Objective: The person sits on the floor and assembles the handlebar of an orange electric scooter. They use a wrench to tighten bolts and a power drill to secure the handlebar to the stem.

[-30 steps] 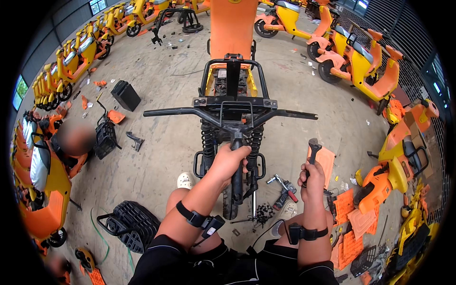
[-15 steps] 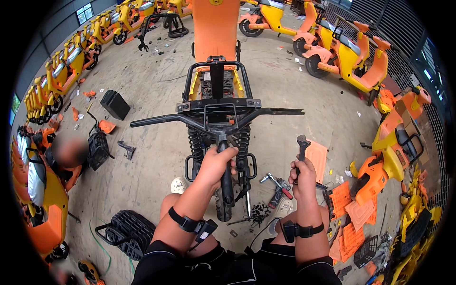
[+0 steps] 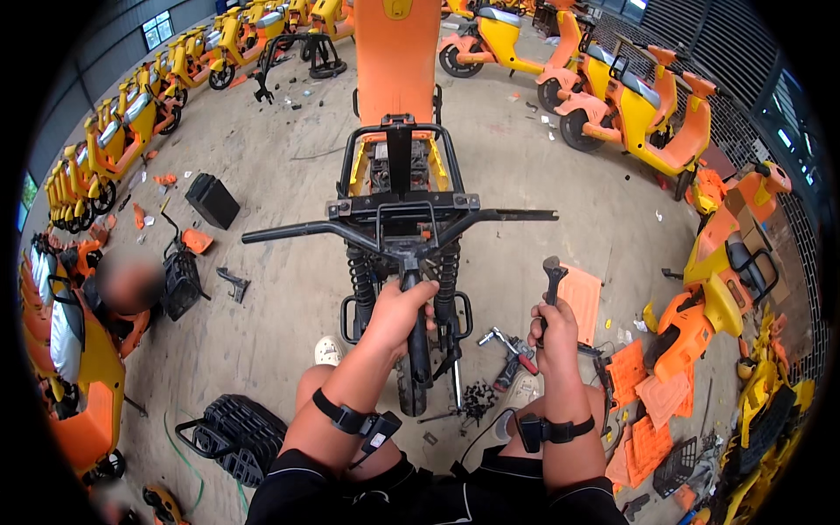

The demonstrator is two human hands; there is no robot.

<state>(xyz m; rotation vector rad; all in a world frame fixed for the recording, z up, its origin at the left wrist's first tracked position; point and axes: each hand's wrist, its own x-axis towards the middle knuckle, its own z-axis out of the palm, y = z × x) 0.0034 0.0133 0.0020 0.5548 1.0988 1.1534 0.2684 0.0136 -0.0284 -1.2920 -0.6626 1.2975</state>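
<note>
My left hand is closed round a thick black tube that slants down toward me from the middle of a black handlebar. The bar lies crosswise in front of a black rear rack on a partly stripped scooter, whose orange panel stands beyond it. Coil springs flank the tube. To its right, apart from the scooter, my right hand grips a dark wrench with its head pointing up. Part of its handle is hidden in my fist.
A cordless power tool and a heap of small dark parts lie by my right foot. A black basket sits at lower left, a black box farther off. Orange panels litter the right. Yellow-orange scooters line both sides; another person is at left.
My left hand and the tube's lower end have shifted slightly down. The wrench head has dipped a little and turned to the left in my right hand.
</note>
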